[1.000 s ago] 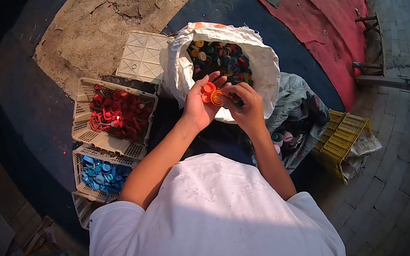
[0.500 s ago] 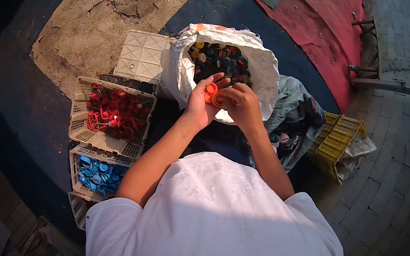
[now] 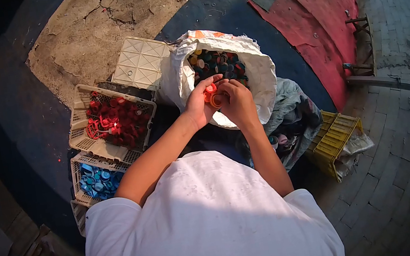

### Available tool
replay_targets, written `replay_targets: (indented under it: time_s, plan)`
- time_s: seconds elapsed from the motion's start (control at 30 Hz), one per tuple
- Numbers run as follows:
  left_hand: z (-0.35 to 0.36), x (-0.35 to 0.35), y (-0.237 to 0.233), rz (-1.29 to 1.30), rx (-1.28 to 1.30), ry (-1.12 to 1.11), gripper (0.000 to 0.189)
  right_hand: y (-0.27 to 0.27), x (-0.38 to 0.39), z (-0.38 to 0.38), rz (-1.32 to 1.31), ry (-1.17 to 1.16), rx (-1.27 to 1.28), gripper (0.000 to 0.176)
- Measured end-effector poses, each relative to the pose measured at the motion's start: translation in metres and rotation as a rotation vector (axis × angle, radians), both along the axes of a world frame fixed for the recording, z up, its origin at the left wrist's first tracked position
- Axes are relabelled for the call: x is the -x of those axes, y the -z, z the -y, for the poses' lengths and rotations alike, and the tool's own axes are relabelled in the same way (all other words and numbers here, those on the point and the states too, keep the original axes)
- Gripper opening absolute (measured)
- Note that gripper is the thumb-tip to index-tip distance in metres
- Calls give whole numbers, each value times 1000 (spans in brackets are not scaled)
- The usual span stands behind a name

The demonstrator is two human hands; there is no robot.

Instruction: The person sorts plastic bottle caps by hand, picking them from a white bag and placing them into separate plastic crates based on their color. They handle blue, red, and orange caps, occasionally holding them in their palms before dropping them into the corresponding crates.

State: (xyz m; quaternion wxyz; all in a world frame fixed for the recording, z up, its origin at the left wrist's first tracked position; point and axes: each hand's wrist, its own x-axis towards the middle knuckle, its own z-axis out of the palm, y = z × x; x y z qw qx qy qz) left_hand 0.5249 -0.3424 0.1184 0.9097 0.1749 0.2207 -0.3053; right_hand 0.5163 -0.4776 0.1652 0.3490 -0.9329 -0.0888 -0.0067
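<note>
The ground was cracked earth (image 3: 90, 22) at the upper left of the frame, a dark mat (image 3: 228, 10) at top centre, a red mat (image 3: 326, 10) at upper right, and brick paving (image 3: 409, 148) down the right. On it sat a white sack (image 3: 261, 72) of mixed caps at centre, a crate of red caps (image 3: 112, 123) and a crate of blue caps (image 3: 95, 179) at left, an upturned pale crate (image 3: 142, 62) above them, and a yellow crate (image 3: 338, 141) at right
</note>
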Motion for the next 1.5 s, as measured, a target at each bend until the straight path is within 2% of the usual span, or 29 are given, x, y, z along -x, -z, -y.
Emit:
replay_targets:
  time_s: [0.13,0.27,0.47,0.57,0.67,0.8,0.9,0.93,1.03,1.07,1.2,1.3,1.43,1.5]
  plan:
    - [-3,-4,1,-33,-1,-5,30,-9,-4,-2,-45,45,-121,17]
    - [-6,-6,-4,-29,38,6,30,-19,-9,0,34,207,-266,11]
    - [-7,-9,-5,32,108,38,35,-14,-19,-1,71,215,-174,12]
    - [-9,-9,0,48,112,30,38,-13,-17,-3,97,218,-230,14]
    - [-13,-9,-9,42,77,24,41,-28,-11,-13,113,165,-207,19]
    - [-12,-8,-6,72,210,-1,44,-26,2,-26,205,-134,-147,26]
    - [-9,-6,-4,83,280,-48,45,-31,12,-29,254,-201,-73,30]
    - [-9,-7,-2,73,293,-75,45,-28,14,-27,309,-150,-131,30]
    - [-10,-4,-11,15,344,-138,45,-15,17,-18,367,191,-239,26]
    - [-9,-2,-21,-3,229,-143,47,5,16,-12,245,284,-412,35]
    - [-2,4,-22,166,181,-188,49,29,2,-28,-191,525,-1413,61]
    - [7,11,-38,374,-6,-245,49,16,-2,-36,-227,400,-1700,59]
    - [6,7,-44,416,4,-391,48,13,-11,-41,-248,385,-1806,57]
    - [5,10,-49,441,-81,-429,55,7,-10,-44,-272,373,-1808,55]
